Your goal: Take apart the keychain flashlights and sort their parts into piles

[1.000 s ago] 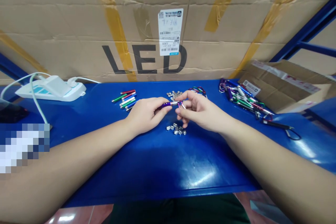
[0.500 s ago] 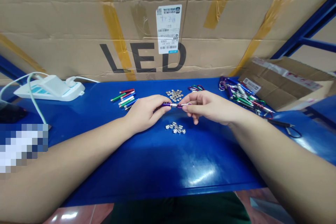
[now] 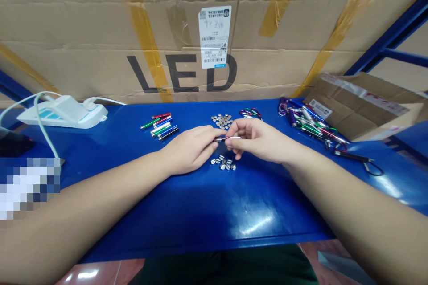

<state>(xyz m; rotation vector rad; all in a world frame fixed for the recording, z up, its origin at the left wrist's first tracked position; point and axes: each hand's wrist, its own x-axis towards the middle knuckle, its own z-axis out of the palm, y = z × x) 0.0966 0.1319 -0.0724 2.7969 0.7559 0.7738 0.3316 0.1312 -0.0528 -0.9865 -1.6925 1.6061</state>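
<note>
My left hand (image 3: 191, 149) is closed on one end of a small purple-and-silver mini flashlight (image 3: 219, 140), its fingers covering most of that end. Pinched between the thumb and fingertips of my right hand (image 3: 256, 139) is the other end, a thin purplish-red piece with a bright edge, possibly a carabiner clip. The two hands almost meet at the silver middle. Just behind them lies a cluster of button cells (image 3: 221, 120). In front sit several small silver metal caps (image 3: 224, 163). To the left is a group of coloured metal tubes (image 3: 162, 125).
Coloured carabiners (image 3: 250, 113) lie behind my right hand. A pile of mini flashlights with clips (image 3: 309, 121) rests by an open cardboard box (image 3: 364, 107). A black flashlight with a loop (image 3: 354, 156) is nearer. At left is a white power strip (image 3: 63, 113); a large carton (image 3: 100, 31) stands behind.
Both hands have come slightly nearer to me, and the right has shifted left. Less of the flashlight's purple body shows by my left hand now.
</note>
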